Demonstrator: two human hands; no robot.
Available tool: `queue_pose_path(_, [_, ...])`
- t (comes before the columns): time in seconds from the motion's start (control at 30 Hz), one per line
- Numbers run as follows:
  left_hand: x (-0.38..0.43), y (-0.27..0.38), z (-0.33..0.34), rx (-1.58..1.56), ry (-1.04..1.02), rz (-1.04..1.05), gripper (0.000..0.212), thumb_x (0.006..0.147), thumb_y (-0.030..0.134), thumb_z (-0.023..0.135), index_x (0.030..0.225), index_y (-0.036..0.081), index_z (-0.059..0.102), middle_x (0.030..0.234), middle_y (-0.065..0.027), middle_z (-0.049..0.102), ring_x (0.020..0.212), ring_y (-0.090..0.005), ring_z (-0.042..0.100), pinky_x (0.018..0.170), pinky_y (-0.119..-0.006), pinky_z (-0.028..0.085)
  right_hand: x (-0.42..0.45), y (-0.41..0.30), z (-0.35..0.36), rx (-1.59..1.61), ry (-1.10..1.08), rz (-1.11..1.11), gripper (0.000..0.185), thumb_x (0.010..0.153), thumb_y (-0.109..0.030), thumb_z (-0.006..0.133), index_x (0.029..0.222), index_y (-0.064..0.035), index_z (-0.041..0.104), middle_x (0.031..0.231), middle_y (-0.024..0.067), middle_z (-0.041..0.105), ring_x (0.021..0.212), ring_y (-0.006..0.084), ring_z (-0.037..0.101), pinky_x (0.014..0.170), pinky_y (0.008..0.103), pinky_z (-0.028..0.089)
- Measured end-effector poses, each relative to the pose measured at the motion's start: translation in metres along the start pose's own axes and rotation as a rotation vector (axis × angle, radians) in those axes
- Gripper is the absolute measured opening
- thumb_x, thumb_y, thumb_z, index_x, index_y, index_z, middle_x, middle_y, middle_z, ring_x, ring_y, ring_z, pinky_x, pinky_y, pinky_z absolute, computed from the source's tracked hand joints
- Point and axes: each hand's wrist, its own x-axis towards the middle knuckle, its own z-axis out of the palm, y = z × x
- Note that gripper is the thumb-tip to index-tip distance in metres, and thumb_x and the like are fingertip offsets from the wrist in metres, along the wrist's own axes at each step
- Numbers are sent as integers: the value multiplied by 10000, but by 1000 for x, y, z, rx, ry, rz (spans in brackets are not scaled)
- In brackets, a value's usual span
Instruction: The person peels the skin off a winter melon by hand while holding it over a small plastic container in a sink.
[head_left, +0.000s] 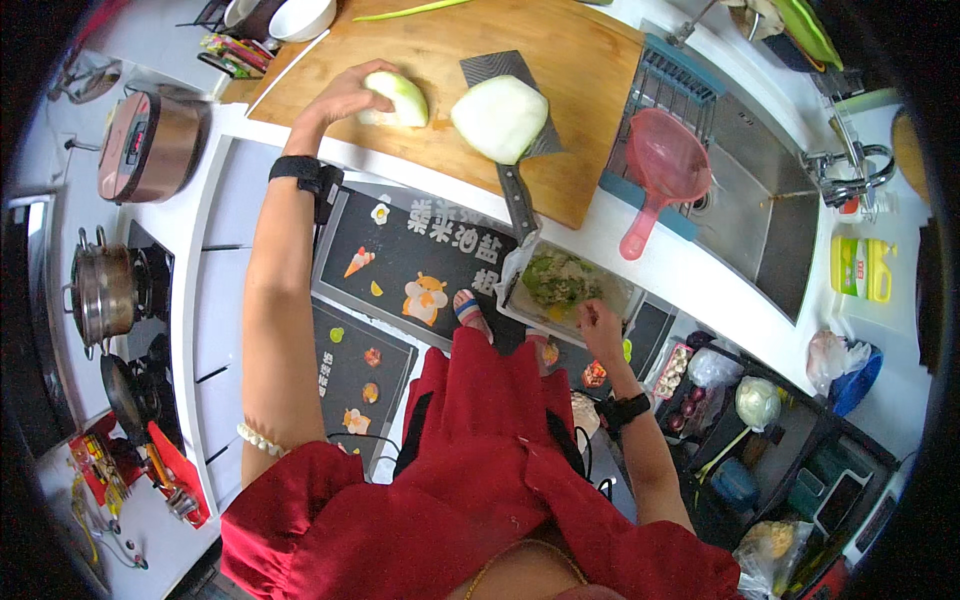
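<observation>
My left hand (349, 94) grips a cut piece of pale green peeled gourd or melon (405, 99), resting on the wooden cutting board (585, 97). To its right lies a larger peeled piece (499, 112), on top of the patterned blade of a kitchen knife (549, 133). The knife's black riveted handle sticks out past the board's front edge. Lower down, my right hand (598, 326) hangs with curled fingers over a lined waste bin (613, 289) below the counter edge. Green peelings and pulpy scraps (562, 277) lie in the bin. Whether the right fingers hold anything cannot be seen.
A pink strainer (667, 161) lies across a rack by the steel sink (757, 195). White bowls (302, 19) stand beyond the board; a rice cooker (150, 146) and a pot (105, 289) are at left. Vegetables, including a cabbage (757, 403), sit on a lower right shelf.
</observation>
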Motion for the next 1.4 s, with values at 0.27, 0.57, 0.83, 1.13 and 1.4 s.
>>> queue_pose_path(0.27, [1, -9, -7, -261, 100, -124, 598, 621, 206, 721, 1156, 52, 501, 1002, -76, 591, 926, -162, 551, 848, -264, 415, 10, -23, 1, -94, 43, -54, 123, 828, -124, 535, 856, -6, 556, 592, 109, 554, 515, 190, 548, 484, 309, 416])
queue_pose_path(0.57, [16, -50, 15, -965, 260, -154, 537, 733, 226, 669, 1167, -3, 450, 1084, -123, 549, 996, -197, 535, 862, -309, 436, 7, -29, 22, -53, 2, 14, 130, 823, -127, 528, 894, -18, 541, 658, 132, 588, 554, 229, 576, 526, 331, 439])
queue_pose_path(0.83, [-54, -21, 34, -1754, 549, 66, 546, 811, 283, 545, 1256, 50, 333, 1249, -192, 391, 1144, -381, 393, 943, -593, 320, 20, -60, 21, -178, 12, 31, 134, 774, -128, 533, 867, -34, 513, 731, 201, 560, 695, 387, 550, 602, 443, 435])
queue_pose_path(1.13, [-219, 53, 158, -1771, 235, -348, 608, 776, 228, 543, 1259, -28, 276, 1195, -252, 422, 1056, -448, 455, 837, -649, 385, 38, -42, 10, -161, -29, -151, 75, 661, -28, 556, 680, -23, 483, 660, 182, 531, 631, 354, 538, 565, 441, 417])
queue_pose_path(1.4, [-202, 115, 283, -1663, -102, -686, 447, 803, 224, 565, 1153, -20, 430, 1066, -169, 548, 957, -313, 563, 791, -512, 478, 18, -46, -37, -17, -250, -204, 352, 795, -58, 493, 1146, -79, 476, 995, 217, 555, 868, 330, 570, 730, 390, 453])
